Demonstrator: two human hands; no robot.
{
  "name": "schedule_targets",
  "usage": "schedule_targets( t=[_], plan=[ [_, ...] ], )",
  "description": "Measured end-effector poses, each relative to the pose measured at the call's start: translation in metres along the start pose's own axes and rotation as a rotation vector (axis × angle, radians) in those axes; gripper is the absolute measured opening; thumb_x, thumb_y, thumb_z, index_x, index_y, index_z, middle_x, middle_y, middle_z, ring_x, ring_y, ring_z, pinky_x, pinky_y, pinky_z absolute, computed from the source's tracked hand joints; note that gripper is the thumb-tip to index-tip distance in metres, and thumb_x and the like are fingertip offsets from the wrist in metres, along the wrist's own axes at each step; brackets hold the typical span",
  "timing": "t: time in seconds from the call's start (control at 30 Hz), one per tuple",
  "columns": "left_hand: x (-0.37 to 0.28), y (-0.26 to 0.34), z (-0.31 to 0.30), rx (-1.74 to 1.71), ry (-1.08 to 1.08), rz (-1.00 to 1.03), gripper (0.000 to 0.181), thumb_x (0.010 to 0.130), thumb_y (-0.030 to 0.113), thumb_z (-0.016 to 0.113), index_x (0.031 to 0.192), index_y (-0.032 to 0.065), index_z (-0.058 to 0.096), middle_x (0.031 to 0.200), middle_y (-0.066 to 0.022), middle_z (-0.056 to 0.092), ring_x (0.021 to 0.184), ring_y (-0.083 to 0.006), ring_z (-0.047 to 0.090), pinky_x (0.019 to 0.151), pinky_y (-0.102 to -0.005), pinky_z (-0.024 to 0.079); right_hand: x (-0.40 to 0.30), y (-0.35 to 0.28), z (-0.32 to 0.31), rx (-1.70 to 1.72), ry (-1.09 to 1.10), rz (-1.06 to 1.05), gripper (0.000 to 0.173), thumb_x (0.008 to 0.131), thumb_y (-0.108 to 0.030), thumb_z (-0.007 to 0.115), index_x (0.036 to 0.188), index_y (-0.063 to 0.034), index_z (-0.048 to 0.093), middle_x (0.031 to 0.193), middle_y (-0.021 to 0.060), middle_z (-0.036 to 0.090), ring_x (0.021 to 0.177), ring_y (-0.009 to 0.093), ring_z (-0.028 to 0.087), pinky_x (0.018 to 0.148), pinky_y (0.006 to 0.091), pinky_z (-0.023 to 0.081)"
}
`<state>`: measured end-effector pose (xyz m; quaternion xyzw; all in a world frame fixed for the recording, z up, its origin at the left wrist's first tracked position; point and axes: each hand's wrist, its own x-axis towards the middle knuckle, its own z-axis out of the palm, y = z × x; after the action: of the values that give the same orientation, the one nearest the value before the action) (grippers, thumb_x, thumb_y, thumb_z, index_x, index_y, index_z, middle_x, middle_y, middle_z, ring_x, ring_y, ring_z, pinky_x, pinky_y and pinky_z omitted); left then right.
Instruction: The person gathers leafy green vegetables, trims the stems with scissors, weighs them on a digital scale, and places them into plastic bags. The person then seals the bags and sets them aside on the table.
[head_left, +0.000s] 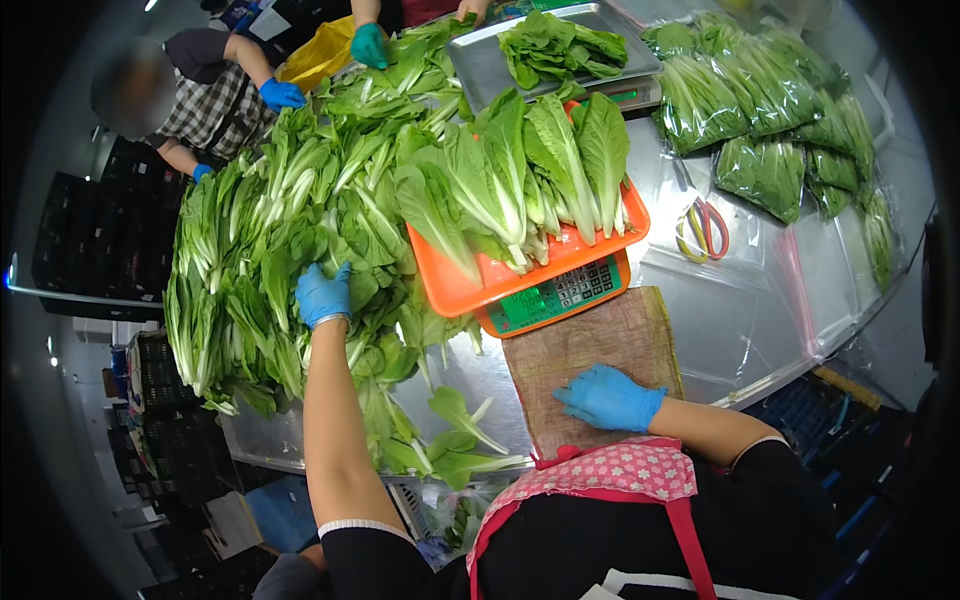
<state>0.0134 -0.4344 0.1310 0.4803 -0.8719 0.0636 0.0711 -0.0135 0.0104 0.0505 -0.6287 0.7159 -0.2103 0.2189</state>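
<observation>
My left hand (325, 295), in a blue glove, reaches into a big heap of leafy greens (285, 187); its fingertips are among the leaves, and whether they grip any cannot be made out. My right hand (609, 397), also blue-gloved, lies palm down on a brown woven cloth (592, 330) near the table's front edge, with nothing seen in it. Between and beyond my hands, an orange tray (450, 292) sits on a digital scale (555, 296) with a lit green display. Lettuce-like heads and leaves (487, 180) fill the tray's far part.
Bagged greens (765, 112) are piled at the back right. Scissors (703, 231) lie on plastic bags (757, 307). Beyond my tray, a metal tray (480, 71) of leaves rests on another scale. A co-worker's gloved hands (281, 95) are at the heap's left; another's green glove (369, 46) is behind.
</observation>
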Motion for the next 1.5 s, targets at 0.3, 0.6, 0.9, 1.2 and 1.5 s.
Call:
schedule_targets(
  t=[0.3,0.6,0.9,1.2,1.5],
  plan=[
    [-0.016,-0.059,0.025,-0.801,0.125,-0.075,0.032,0.078,0.018,0.073,0.101,-0.0035,0.065,0.096,-0.0154,0.067,0.082,-0.0253,0.062,0.077,-0.0343,0.049,0.005,-0.006,-0.007,0.058,0.078,-0.085,0.027,0.089,-0.027,0.055,0.106,-0.0076,0.062,0.083,0.0129,0.064,0.074,0.033,0.062,0.066,0.0447,0.048],
    [-0.14,-0.063,-0.027,-0.926,0.195,0.212,0.032,0.081,-0.001,0.068,0.111,0.0026,0.063,0.1,-0.0077,0.062,0.09,-0.0187,0.058,0.083,-0.0298,0.047,0.067,-0.037,-0.087,0.259,0.381,-0.245,0.026,0.088,-0.021,0.058,0.109,-0.0074,0.064,0.081,0.0132,0.064,0.069,0.033,0.061,0.062,0.0436,0.047],
    [-0.141,-0.067,-0.038,-1.36,-0.192,0.015,0.044,0.088,0.013,0.062,0.129,0.0004,0.051,0.126,-0.0147,0.057,0.112,-0.0236,0.056,0.097,-0.034,0.044,0.029,0.053,-0.154,0.705,1.107,0.337,0.039,0.089,-0.005,0.059,0.128,-0.0027,0.053,0.116,0.0082,0.063,0.102,0.014,0.059,0.086,0.0277,0.047],
    [-0.075,0.096,-0.032,-1.531,-1.082,-0.192,0.054,0.085,0.044,0.067,0.121,0.0051,0.054,0.112,-0.0094,0.06,0.098,-0.0218,0.06,0.087,-0.0334,0.046,0.067,0.1,-0.218,0.799,0.559,0.584,0.049,0.079,-0.03,0.074,0.11,0.0063,0.062,0.102,0.0157,0.067,0.083,0.019,0.066,0.071,0.0308,0.052],
    [-0.052,0.191,-0.025,-1.549,-1.139,-0.083,0.062,0.082,0.048,0.07,0.123,0.005,0.055,0.121,-0.0117,0.06,0.112,-0.0264,0.056,0.097,-0.0448,0.044,0.149,0.106,-0.212,0.97,0.325,0.561,0.073,0.074,-0.056,0.074,0.113,0.0036,0.061,0.101,0.0166,0.068,0.085,0.023,0.066,0.072,0.0327,0.052]
  ],
)
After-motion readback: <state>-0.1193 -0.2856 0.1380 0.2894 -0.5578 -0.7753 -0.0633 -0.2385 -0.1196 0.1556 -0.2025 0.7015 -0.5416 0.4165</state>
